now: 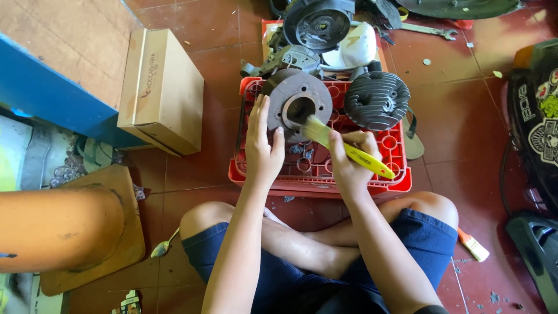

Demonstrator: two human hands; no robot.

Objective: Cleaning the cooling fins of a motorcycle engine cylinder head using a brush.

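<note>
Head view: left hand [263, 148] steadies engine cylinder [299, 104]; right hand [350, 160] grips yellow brush [349, 150].

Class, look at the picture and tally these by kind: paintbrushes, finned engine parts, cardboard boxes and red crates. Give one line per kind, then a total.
Paintbrushes: 2, a yellow-handled brush in the right hand and an orange-handled brush on the floor
Finned engine parts: 2, cylinder and cylinder head
Cardboard boxes: 1
Red crates: 1
Total: 6

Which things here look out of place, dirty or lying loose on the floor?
A spoon lies loose on the red floor beside the person's knee, and a second paintbrush lies by the other knee. Small grey debris is scattered near it. The left hand steadies a grimy round engine part; the right hand holds a yellow brush.
</note>
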